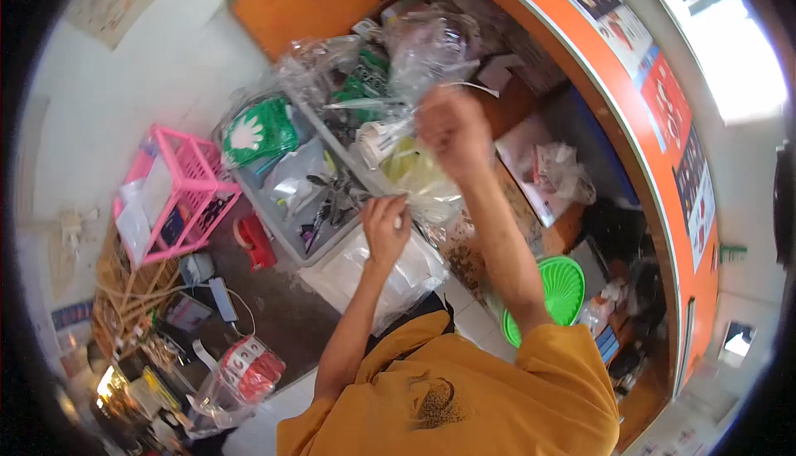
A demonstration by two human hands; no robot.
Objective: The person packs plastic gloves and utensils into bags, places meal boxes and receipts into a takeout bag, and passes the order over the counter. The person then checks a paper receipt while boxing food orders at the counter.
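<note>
My left hand [386, 228] is closed, its fingertips on the near end of a clear plastic bag [421, 176] with something yellowish in it. Under that hand lies a stack of white plastic bags [344, 272]. My right hand [454, 133] is raised above the yellowish bag and smeared by motion, so its fingers do not show clearly. A thin white strip [479, 88] appears just beyond it; whether the hand holds it, I cannot tell. Beside the left hand stands a grey divided bin [292, 244] with a green packet [260, 133] and black plastic items [334, 199].
A pink basket [178, 249] and a red tape dispenser [254, 242] stand to the left. Crumpled clear bags [431, 46] fill the far end. A green plastic basket [562, 290] sits under my right arm. An orange counter edge [580, 66] curves along the right.
</note>
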